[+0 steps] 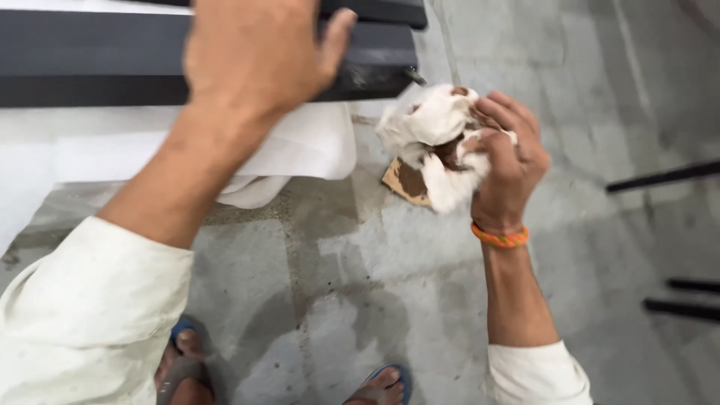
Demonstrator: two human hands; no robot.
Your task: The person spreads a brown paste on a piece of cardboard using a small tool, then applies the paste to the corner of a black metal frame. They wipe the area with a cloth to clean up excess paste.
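The left hand (255, 52) blurs at the top edge, its fingers cut off there. The stained cloth (431, 142) hides the right hand's (506, 161) palm. The feet (187, 367) are cropped at the bottom edge.

rag (433, 133): white, brown-stained, crumpled | dark bar (112, 67): horizontal, raised

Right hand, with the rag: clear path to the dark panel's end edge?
Probably yes. The right hand grips the stained white rag just beside the dark panel; nothing lies between. The left hand rests farther along it.
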